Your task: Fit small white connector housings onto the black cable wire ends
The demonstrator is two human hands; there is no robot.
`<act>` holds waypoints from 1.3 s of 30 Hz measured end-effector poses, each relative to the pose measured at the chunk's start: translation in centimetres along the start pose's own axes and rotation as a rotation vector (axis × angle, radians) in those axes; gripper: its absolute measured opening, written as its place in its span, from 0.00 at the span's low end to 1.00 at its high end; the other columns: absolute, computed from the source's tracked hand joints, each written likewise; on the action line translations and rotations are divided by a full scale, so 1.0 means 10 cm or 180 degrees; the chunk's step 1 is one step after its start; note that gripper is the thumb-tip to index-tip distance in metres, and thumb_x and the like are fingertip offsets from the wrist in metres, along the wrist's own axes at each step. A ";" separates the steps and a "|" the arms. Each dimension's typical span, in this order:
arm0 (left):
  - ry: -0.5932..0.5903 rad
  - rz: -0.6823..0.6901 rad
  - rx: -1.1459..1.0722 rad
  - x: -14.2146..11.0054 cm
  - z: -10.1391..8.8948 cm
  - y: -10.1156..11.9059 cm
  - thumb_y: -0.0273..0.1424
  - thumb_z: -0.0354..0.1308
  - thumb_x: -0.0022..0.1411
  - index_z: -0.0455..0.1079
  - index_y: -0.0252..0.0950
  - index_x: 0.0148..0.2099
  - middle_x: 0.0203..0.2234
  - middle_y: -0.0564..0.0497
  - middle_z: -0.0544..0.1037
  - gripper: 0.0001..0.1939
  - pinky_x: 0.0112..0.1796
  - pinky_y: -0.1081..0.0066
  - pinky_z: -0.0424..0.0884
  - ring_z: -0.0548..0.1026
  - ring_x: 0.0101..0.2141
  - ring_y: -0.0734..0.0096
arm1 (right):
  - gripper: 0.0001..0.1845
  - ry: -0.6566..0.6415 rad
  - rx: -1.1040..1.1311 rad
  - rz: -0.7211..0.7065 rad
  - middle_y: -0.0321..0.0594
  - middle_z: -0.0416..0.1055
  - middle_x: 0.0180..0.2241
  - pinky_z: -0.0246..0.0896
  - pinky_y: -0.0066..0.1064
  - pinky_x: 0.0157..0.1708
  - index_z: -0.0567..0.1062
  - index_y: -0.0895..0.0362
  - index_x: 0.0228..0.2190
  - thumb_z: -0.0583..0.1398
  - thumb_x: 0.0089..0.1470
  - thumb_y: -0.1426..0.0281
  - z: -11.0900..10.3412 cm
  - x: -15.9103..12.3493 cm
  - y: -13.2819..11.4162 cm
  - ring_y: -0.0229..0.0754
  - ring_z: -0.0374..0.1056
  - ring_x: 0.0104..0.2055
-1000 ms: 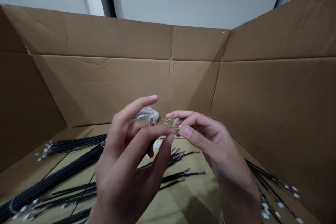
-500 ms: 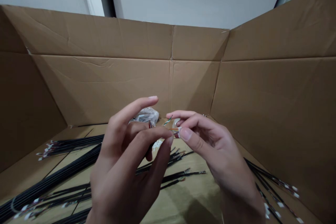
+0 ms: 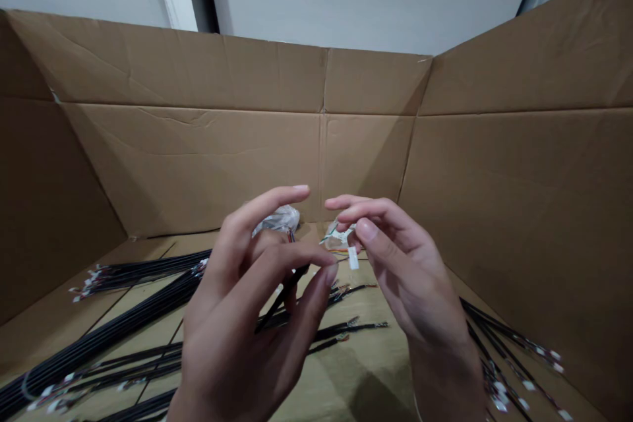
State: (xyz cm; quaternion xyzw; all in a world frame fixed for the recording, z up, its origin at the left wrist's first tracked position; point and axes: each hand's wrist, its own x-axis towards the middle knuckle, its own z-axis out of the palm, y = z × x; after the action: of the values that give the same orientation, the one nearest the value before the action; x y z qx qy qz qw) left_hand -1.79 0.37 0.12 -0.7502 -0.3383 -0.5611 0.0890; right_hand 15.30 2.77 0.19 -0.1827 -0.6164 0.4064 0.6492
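My left hand [image 3: 262,297] pinches thin coloured wires [image 3: 341,252] between thumb and forefinger, its other fingers raised. Those wires belong to a black cable [image 3: 277,300] running back under the palm. A small white connector [image 3: 353,257] sits at the wire ends, just beyond the fingertips. My right hand [image 3: 410,270] is beside the connector with thumb and fingers apart, and I see nothing gripped in it. A green and white wire end shows between the two hands.
Bundled black cables [image 3: 109,330] lie at the left, many with white connectors. Cables with stripped ends [image 3: 353,326] lie in the middle, and more connector-tipped cables [image 3: 519,356] at the right. Clear plastic bags [image 3: 279,219] sit by the back cardboard wall [image 3: 237,158].
My right thumb and fingers have come off the white connector and lifted slightly away. The connector now shows whole, hanging from the wires. My left hand keeps its pinch and has shifted slightly right.
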 end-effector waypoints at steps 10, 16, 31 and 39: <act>-0.0112 -0.0059 -0.0378 -0.01 0.05 -0.02 0.25 0.60 0.69 0.74 0.47 0.39 0.59 0.54 0.72 0.09 0.41 0.66 0.78 0.80 0.50 0.64 | 0.05 -0.0279 0.0096 0.0024 0.35 0.81 0.49 0.72 0.38 0.50 0.86 0.43 0.34 0.69 0.61 0.67 -0.08 0.09 0.07 0.44 0.74 0.56; 0.0087 -0.0025 -0.0446 -0.02 0.07 0.00 0.27 0.61 0.69 0.74 0.49 0.39 0.51 0.55 0.77 0.08 0.44 0.64 0.78 0.74 0.60 0.58 | 0.06 -0.0191 -0.0219 0.0076 0.38 0.81 0.50 0.71 0.39 0.49 0.83 0.49 0.30 0.70 0.60 0.65 -0.07 0.10 0.08 0.46 0.74 0.54; 0.0136 -0.0500 -0.0433 -0.01 0.08 -0.04 0.30 0.62 0.69 0.78 0.51 0.44 0.60 0.56 0.72 0.08 0.37 0.73 0.78 0.74 0.57 0.62 | 0.06 0.0319 -0.1635 -0.1087 0.31 0.78 0.54 0.61 0.37 0.59 0.79 0.48 0.35 0.66 0.65 0.70 0.08 -0.04 0.03 0.42 0.69 0.56; -0.0042 -0.1074 -0.1087 0.05 0.07 -0.08 0.35 0.66 0.66 0.80 0.45 0.32 0.53 0.51 0.79 0.08 0.26 0.78 0.73 0.80 0.49 0.62 | 0.06 -0.0119 -0.1184 -0.0716 0.31 0.79 0.53 0.60 0.35 0.60 0.83 0.47 0.35 0.65 0.66 0.68 -0.01 -0.03 -0.04 0.41 0.70 0.56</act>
State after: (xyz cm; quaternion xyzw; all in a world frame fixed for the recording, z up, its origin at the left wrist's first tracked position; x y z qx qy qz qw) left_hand -1.63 1.56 0.16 -0.6908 -0.3596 -0.6122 -0.1363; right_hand 15.56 2.34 0.29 -0.2219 -0.7092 0.2139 0.6341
